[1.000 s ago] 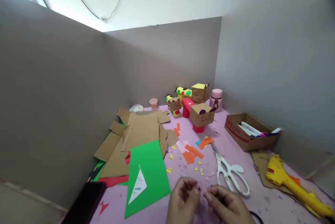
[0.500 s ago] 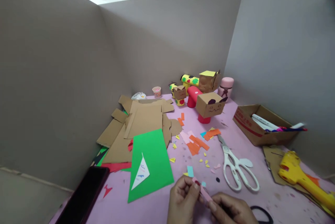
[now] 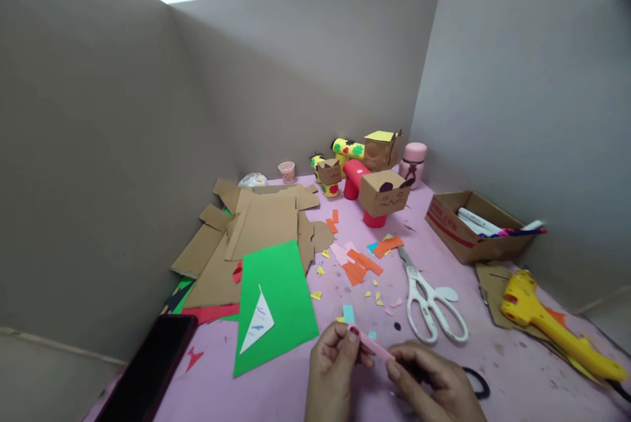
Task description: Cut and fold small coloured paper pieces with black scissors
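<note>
A narrow pink paper strip [image 3: 373, 346] is stretched between my two hands at the near edge of the table. My left hand [image 3: 338, 363] pinches its upper left end between thumb and fingers. At the lower right end, the thumb and fingers of my right hand [image 3: 431, 379] are closed on it. Small blue paper pieces [image 3: 348, 313] lie just beyond my left hand. White-handled scissors [image 3: 428, 300] rest on the table past my right hand, and a black loop [image 3: 477, 382] shows partly behind that hand.
Green paper [image 3: 280, 336] and flattened cardboard [image 3: 266, 225] lie left, beside a phone [image 3: 148, 369]. Orange strips [image 3: 357, 271] scatter mid-table. Cardboard animals [image 3: 384, 193] stand at the back. Right are a box of markers [image 3: 458, 244] and a yellow glue gun [image 3: 557, 330]. Grey panels surround the table.
The view has shifted slightly, so most things sit farther left. My hands have drawn a little apart, and more of the pink strip shows between them.
</note>
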A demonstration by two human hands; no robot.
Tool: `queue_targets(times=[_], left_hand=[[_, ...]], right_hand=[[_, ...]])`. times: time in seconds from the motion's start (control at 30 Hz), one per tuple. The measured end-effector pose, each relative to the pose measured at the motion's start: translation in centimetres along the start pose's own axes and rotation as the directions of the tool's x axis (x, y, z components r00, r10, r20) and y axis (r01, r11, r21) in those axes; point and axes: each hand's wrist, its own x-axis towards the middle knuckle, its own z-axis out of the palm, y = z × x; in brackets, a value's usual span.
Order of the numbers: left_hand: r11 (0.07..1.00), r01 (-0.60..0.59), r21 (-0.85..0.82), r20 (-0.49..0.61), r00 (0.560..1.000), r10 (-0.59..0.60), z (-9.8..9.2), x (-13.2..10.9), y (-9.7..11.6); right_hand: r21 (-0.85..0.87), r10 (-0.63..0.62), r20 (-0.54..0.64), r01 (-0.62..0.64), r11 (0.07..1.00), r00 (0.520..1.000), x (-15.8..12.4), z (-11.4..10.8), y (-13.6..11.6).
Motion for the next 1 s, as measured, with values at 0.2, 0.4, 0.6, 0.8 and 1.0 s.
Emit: queue_targets(times=[0.2, 0.4, 0.6, 0.8, 1.0], left_hand=[[1.000, 0.021, 0.008, -0.001, 1.000, -0.021, 0.2, -0.5, 0.1], [0.999, 0.006, 0.034, -0.008, 1.000, -0.006, 0.3, -0.9, 0.3], [0.999, 0.019, 0.034, 0.029, 0.999, -0.020, 1.3, -1.5, 0.6], [0.996, 0.084, 0.044, 0.010, 0.996, -0.084, 1.3, -1.6, 0.4], [0.992, 0.111, 0.065, 0.056, 0.992, -0.115, 1.1, -1.7, 0.3]], right_hand=[[-0.008, -0.007, -0.028, 0.007, 1.000, 1.000, 0.0, -0.3, -0.7], [0.023, 0.060, -0.024, -0.059, 0.998, 0.998, -0.1, -0.7, -1.3], [-0.006, 0.013, -0.012, -0.013, 1.000, 1.000, 0.0, -1.0, -2.1], [0.005, -0.015, 0.038, 0.015, 1.000, 0.999, -0.2, -1.0, -2.1], [-0.007, -0.018, 0.018, 0.018, 1.000, 1.000, -0.2, -1.2, -2.5]])
